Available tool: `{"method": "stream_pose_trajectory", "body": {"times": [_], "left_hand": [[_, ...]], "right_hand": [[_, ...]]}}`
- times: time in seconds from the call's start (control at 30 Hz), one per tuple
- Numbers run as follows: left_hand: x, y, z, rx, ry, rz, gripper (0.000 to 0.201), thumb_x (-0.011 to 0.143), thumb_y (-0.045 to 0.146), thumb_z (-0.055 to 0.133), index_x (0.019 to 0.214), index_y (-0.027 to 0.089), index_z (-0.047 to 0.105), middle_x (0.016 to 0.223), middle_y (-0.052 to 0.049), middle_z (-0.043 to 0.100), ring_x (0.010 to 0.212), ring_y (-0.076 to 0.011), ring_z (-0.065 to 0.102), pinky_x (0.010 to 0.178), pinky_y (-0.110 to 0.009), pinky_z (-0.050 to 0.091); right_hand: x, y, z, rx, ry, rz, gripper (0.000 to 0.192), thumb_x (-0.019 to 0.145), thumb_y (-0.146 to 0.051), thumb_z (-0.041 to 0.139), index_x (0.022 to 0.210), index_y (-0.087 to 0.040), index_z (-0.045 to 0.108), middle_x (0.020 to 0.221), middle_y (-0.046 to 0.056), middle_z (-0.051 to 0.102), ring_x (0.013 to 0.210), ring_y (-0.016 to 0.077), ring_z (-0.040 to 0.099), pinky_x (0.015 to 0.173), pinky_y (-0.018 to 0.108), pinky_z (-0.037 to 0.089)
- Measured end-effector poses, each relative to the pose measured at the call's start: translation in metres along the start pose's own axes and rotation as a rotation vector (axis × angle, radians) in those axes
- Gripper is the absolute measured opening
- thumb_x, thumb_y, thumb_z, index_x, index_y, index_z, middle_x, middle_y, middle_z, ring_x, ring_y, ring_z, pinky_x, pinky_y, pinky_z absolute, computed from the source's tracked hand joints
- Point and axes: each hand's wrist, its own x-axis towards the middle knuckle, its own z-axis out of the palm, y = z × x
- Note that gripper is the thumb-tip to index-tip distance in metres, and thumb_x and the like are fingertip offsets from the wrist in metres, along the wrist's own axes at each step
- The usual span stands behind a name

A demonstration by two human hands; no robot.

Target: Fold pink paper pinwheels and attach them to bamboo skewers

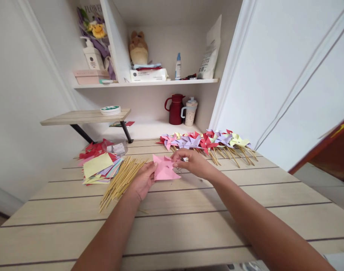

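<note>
There is one view only, from a camera worn on the person's head, looking forward and down along both forearms. It sits close above the bench (188,226), which fills the lower half of the frame. A shelf (149,82) sits upper centre, a white wall upper right.

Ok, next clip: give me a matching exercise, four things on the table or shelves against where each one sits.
Things:
1. pink paper
2. sticks
3. pinwheels
4. red jug

Places:
A. in a row along the table's far right
B. on the lower shelf, beside a cup
C. held between left hand and right hand
D. in a loose pile just left of the left hand

Pairs: 1-C, 2-D, 3-A, 4-B
</note>
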Motion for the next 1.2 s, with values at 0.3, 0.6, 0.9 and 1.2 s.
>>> {"method": "stream_pose_trajectory", "body": {"times": [0.3,0.6,0.9,1.2], "left_hand": [[-0.006,0.002,-0.005,-0.035,0.145,0.139,0.028,0.066,0.024,0.085,0.089,0.013,0.074,0.085,-0.007,0.075,0.069,-0.0126,0.066,0.065,-0.023,0.052],[-0.013,-0.005,-0.007,0.03,0.203,0.293,0.03,0.063,0.033,0.085,0.084,0.016,0.073,0.078,-0.003,0.071,0.071,-0.0134,0.064,0.067,-0.023,0.049],[-0.026,0.0,-0.003,0.194,0.1,0.328,0.031,0.066,0.04,0.083,0.083,0.015,0.073,0.074,-0.002,0.069,0.064,-0.0132,0.059,0.06,-0.022,0.043],[-0.028,-0.001,0.005,0.442,0.085,0.363,0.021,0.071,0.036,0.078,0.079,0.017,0.076,0.071,-0.002,0.068,0.063,-0.0141,0.056,0.059,-0.023,0.04]], "right_hand": [[0.015,-0.01,0.027,0.137,0.156,0.074,0.011,0.077,-0.03,0.071,0.079,-0.02,0.067,0.116,0.007,0.06,0.117,0.0245,0.054,0.101,0.042,0.039],[0.002,0.009,0.049,0.792,0.194,0.369,0.047,0.086,-0.057,0.061,0.122,-0.028,0.055,0.1,0.005,0.069,0.089,0.0215,0.068,0.078,0.034,0.051],[-0.007,0.023,0.032,0.796,0.157,0.506,0.048,0.082,-0.059,0.064,0.113,-0.023,0.062,0.108,0.008,0.068,0.09,0.0206,0.066,0.074,0.031,0.048],[-0.012,0.021,0.031,0.74,-0.09,0.378,0.035,0.063,-0.041,0.087,0.075,-0.012,0.072,0.073,0.003,0.067,0.067,0.0136,0.054,0.066,0.027,0.04]]}}
